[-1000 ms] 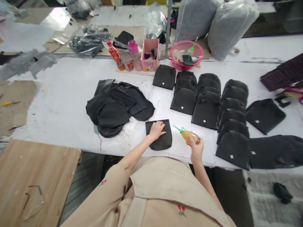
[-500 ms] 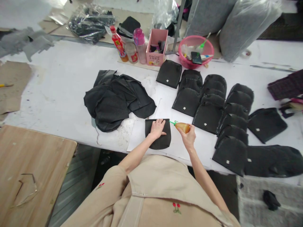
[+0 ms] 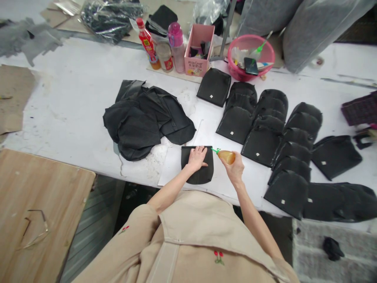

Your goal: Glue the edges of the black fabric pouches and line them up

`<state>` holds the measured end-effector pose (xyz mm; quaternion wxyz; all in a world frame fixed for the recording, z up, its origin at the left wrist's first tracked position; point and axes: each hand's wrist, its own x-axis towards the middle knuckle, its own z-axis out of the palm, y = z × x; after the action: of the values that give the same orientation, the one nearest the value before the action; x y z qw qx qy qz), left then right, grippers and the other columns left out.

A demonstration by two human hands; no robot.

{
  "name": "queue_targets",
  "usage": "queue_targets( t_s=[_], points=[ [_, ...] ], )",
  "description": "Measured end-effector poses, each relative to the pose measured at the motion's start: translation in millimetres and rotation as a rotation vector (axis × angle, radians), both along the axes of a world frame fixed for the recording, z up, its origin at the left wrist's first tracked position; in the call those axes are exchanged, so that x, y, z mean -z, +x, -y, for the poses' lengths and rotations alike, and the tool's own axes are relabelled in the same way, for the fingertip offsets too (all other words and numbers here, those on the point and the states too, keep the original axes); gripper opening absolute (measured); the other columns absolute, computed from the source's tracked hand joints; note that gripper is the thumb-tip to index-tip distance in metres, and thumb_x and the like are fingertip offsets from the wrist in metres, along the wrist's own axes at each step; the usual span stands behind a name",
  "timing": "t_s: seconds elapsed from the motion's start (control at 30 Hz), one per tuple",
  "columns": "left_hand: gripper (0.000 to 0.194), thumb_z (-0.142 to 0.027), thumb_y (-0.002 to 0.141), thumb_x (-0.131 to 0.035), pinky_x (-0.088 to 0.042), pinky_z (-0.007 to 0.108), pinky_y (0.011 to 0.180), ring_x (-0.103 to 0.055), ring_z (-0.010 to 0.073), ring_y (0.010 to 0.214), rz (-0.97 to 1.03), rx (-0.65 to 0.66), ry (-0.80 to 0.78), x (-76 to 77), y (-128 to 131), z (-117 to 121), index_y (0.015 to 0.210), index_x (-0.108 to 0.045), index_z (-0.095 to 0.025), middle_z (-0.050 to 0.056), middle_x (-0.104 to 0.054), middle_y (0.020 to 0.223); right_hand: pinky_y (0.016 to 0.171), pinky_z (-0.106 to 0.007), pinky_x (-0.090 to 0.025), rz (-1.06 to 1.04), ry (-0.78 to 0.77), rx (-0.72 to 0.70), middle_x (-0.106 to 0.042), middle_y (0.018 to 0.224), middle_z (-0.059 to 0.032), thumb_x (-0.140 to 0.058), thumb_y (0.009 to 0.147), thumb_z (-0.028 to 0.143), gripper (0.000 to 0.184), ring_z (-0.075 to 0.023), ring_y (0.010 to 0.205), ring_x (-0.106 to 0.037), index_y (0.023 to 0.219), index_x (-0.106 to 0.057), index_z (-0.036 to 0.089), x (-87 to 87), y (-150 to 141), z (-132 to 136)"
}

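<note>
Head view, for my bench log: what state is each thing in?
Black round-ended piece: flat under left hand
Amber green-nozzled squeeze bottle: tilted in right hand
Loose black fabric heap: crumpled
Red-capped plastic drink bottle: upright, capped
Pink-lidded clear bottle: upright, lid on
Rectangular pink box: open, partly filled
Round pink basin: uncovered
Thin-framed eyeglasses: arms unfolded

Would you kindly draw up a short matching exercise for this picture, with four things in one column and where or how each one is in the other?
1. left hand
2. amber bottle
3. pink basin
4. eyeglasses

A. holds a dark, phone-like item among other things
B. lies on the wooden board
C. rests on the flat black piece
D. is gripped by the right hand

Pairs: 1-C, 2-D, 3-A, 4-B
</note>
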<state>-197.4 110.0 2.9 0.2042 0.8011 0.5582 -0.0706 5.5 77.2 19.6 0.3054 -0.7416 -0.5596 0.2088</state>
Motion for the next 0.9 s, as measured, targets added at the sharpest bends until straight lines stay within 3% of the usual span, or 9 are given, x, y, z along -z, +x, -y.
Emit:
queue_targets(
  t_s=[0.47, 0.9],
  points=[
    [0.085, -0.051, 0.073, -0.085, -0.042, 0.042, 0.099, -0.047, 0.0333, 0.127, 0.031, -0.016, -0.005, 0.2, 0.1, 0.0, 0.144, -0.048, -0.023, 0.015, -0.049, 0.146, 0.093, -0.047, -0.051, -0.009, 0.024, -0.057, -0.068, 0.112, -0.012, -0.066, 0.078, 0.069, 0.063, -0.0307, 0.105, -0.064, 0.118, -0.06, 0.021, -4.3, -1.4, -7.1],
    [0.08, -0.051, 0.076, -0.083, -0.042, 0.041, 0.098, -0.047, 0.0325, 0.127, 0.033, -0.015, -0.003, -6.1, -0.3, 0.6, 0.142, -0.049, -0.021, 0.015, -0.05, 0.146, 0.091, -0.044, -0.051, 0.02, -0.022, -0.033, -0.069, 0.111, -0.0102, -0.066, 0.077, 0.072, 0.063, -0.0288, 0.102, -0.065, 0.115, -0.059, 0.023, -12.5, -0.8, 14.5]
  ],
)
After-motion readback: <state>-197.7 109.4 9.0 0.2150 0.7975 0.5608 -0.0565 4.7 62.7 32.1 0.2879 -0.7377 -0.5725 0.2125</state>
